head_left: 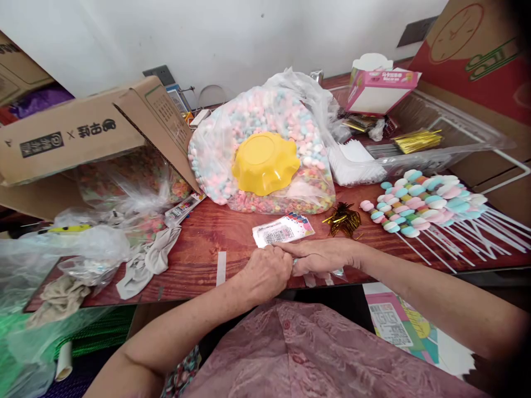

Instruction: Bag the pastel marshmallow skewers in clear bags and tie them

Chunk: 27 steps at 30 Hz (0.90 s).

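My left hand and my right hand meet at the near edge of the red wooden table. Their fingertips pinch together on a small clear wrapper with something pale inside; most of it is hidden by the fingers. Just beyond the hands lies a printed label packet. A bunch of gold twist ties sits to its right. Further right, a row of pastel marshmallow skewers lies on the table, white sticks pointing right.
A big clear bag of pastel candy with a yellow bowl upturned on it stands behind. An open cardboard box and plastic bags fill the left. A pink carton and clear tray sit back right.
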{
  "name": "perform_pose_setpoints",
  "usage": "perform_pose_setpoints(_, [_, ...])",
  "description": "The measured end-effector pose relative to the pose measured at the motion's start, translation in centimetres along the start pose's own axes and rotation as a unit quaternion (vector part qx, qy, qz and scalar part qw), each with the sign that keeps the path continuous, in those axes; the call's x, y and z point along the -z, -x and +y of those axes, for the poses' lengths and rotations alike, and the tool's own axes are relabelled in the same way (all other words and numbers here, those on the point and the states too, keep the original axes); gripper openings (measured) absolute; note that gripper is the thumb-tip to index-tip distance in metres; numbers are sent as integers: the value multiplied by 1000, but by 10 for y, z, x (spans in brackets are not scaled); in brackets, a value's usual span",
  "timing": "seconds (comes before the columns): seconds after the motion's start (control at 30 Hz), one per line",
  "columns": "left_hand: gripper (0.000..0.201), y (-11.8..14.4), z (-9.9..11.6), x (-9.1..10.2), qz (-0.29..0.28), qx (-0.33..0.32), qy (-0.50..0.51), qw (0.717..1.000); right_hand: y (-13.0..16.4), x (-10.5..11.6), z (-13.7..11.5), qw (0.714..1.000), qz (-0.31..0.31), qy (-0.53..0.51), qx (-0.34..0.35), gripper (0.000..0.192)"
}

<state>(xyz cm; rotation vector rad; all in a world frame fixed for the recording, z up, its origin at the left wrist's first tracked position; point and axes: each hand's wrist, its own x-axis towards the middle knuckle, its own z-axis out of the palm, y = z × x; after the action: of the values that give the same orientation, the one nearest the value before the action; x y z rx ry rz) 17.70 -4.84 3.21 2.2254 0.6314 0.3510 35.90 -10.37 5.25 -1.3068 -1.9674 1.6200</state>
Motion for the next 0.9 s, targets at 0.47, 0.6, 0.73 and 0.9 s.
perform_pose_setpoints(0.47, [38, 17, -31, -1, -121, 186, 315, 923, 11, -43, -8, 806, 340, 473, 106, 46])
perform_pose_setpoints(0.6, [36, 19, -27, 6, -230, 200, 382, 872, 13, -62, 5, 797, 326, 491, 131, 25])
perform_pose_setpoints(0.73, [24, 22, -20, -5, -138, 9, 68, 988, 14, -64, 10, 883, 223, 413, 23, 15])
perform_pose_setpoints(0.9, [25, 17, -23, -22, 1, -79, -6, 997, 42, -48, 26, 874, 422, 233, 54, 18])
